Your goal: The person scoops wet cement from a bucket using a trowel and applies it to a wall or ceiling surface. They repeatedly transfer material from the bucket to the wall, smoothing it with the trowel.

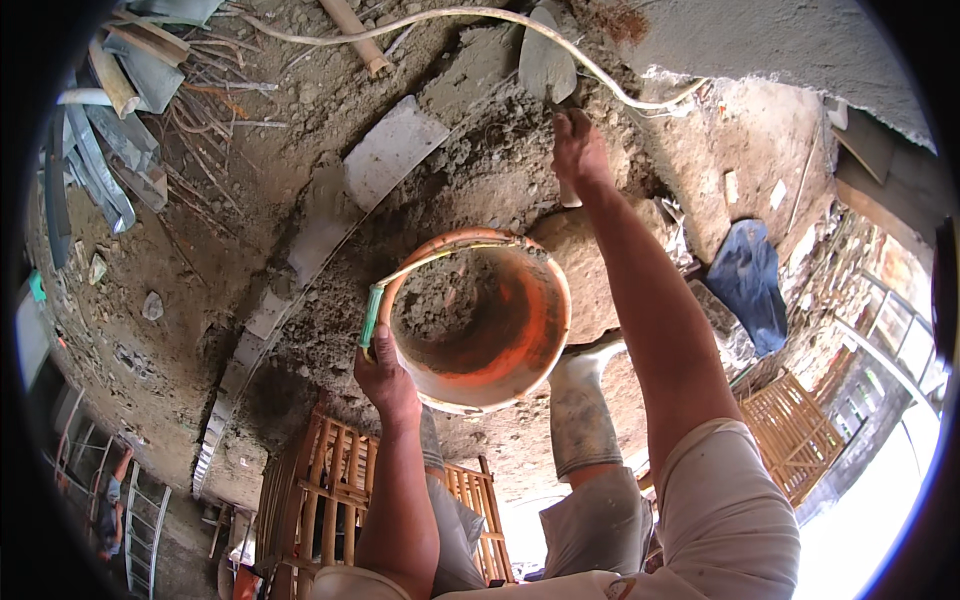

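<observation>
The left hand (385, 380) is closing around the rim of an orange bucket (500, 345) partly filled with grey mortar, tilting it. Farther out, the right hand (578, 150) is gripping a trowel (545, 65), its blade lying over the mortar heap (480, 170).

Both forearms bare, no gloves. Left hand (385, 380), right hand (578, 150) ungloved, no rings or watch visible. Short pale sleeve (735, 500) on right upper arm, cuff rolled, dirt-smudged; matching sleeve edge on left. Below hands: grey-white trousers (600, 520), knee-high rubber boot (580, 410), pale, caked with grey mud.
</observation>
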A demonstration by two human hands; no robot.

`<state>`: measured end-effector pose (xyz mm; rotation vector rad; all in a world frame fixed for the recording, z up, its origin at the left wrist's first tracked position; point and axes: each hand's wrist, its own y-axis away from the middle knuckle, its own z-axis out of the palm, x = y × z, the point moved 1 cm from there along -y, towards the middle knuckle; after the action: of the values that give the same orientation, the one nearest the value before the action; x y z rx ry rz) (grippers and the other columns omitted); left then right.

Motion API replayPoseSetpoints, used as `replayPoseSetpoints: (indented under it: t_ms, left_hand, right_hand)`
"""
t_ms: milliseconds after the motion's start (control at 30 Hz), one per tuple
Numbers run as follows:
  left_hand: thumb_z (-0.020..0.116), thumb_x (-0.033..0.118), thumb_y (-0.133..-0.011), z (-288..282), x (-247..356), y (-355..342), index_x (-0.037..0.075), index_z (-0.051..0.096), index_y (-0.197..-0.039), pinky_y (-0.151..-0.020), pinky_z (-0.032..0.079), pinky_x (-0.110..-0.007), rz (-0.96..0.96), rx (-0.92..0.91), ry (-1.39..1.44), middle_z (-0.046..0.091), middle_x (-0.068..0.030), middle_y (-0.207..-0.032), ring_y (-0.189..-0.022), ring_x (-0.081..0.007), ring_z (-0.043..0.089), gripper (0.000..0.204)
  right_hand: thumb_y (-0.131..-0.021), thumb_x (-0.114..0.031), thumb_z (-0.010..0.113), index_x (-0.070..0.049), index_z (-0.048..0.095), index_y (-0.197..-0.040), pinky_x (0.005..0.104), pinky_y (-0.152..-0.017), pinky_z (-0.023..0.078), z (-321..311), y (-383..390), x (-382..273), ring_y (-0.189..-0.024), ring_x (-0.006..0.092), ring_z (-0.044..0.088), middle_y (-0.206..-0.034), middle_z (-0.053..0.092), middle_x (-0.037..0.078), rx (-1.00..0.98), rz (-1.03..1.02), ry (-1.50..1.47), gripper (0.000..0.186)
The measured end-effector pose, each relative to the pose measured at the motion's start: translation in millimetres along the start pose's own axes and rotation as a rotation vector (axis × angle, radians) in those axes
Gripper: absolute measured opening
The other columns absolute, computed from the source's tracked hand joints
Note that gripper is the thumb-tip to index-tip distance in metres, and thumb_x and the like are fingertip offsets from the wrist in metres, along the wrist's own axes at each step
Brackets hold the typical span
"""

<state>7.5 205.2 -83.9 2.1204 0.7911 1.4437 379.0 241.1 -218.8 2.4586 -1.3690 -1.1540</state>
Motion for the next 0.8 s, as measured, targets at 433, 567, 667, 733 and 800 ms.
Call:
replayPoseSetpoints:
  t_ms: [433,567,667,733,800]
  left_hand:
    - [0.065,0.045,-0.093,-11.0,-8.8,-4.6,-0.006,0.057,-0.123,-0.091,0.05,-0.037,0.004,0.003,0.007,0.063,-0.0154,-0.115,-0.104,-0.0242,0.062,0.06]
    - [0.065,0.043,-0.093,-4.0,-6.7,-3.2,-0.006,0.055,-0.125,-0.092,0.05,-0.037,-0.03,-0.032,-0.01,0.062,-0.0157,-0.118,-0.106,-0.0241,0.062,0.06]
    - [0.065,0.044,-0.092,-10.8,-3.8,-4.2,-0.006,0.055,-0.125,-0.092,0.05,-0.037,-0.025,-0.021,0.01,0.062,-0.0157,-0.118,-0.106,-0.0241,0.062,0.061]
    - [0.065,0.045,-0.092,-5.2,-0.3,-3.7,-0.005,0.055,-0.125,-0.092,0.05,-0.037,-0.052,-0.036,0.021,0.062,-0.0155,-0.118,-0.106,-0.0242,0.062,0.061]
    - [0.064,0.047,-0.093,-1.5,4.7,-2.1,-0.006,0.059,-0.121,-0.089,0.048,-0.035,-0.009,-0.037,0.042,0.063,-0.0107,-0.11,-0.099,-0.0184,0.06,0.06]
  right_hand:
    - [-0.099,-0.037,0.042,-0.004,0.052,-0.124,0.0512,-0.089,0.047,2.6,15.9,-5.3,-0.103,0.0479,0.06,-0.107,0.064,0.03,-0.128,0.017,0.073,0.043]
    - [-0.101,-0.04,0.037,-0.006,0.052,-0.123,0.0523,-0.084,0.05,0.6,1.0,-0.9,-0.099,0.0431,0.064,-0.104,0.065,0.026,-0.285,0.053,0.123,0.043]
    - [-0.101,-0.04,0.037,-0.012,0.05,-0.126,0.0515,-0.087,0.052,16.7,44.4,-24.1,-0.1,0.0408,0.065,-0.105,0.066,0.023,-0.494,-0.024,0.328,0.039]
    - [-0.1,-0.04,0.038,-0.014,0.051,-0.127,0.0515,-0.091,0.051,14.6,58.1,-21.7,-0.103,0.042,0.064,-0.11,0.066,0.023,-0.525,-0.052,0.423,0.039]
    - [-0.1,-0.039,0.038,-0.014,0.051,-0.128,0.051,-0.092,0.05,9.0,54.4,-22.6,-0.105,0.0429,0.063,-0.112,0.065,0.024,-0.507,-0.044,0.421,0.04]
